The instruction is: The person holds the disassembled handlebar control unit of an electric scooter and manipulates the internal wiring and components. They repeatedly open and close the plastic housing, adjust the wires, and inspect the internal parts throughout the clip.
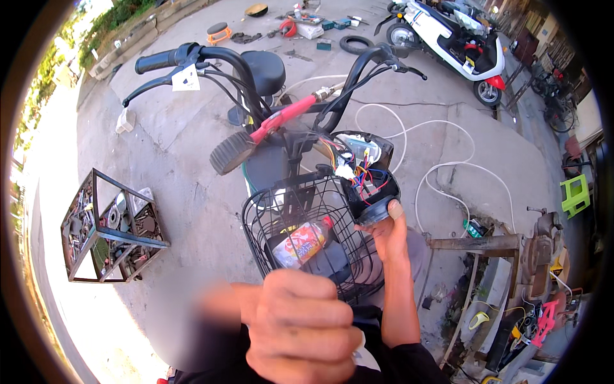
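My right hand grips the lower end of a black housing, with the thumb over its dark rounded rim. Inside the open housing, coloured wires and white connectors show. Close to the camera, my left hand is curled into a fist; whatever it may hold is hidden. Behind the fist stands a black wire basket with a drink bottle in it. Above it rise the handlebars of a two-wheeler. Across them lies a red tyre inflator with a ribbed black round end.
A metal-framed rack of parts stands at left. To the right, a workbench carries a vise. A pale hose loops over the concrete. Farther back are a tyre, scattered tools and a white scooter.
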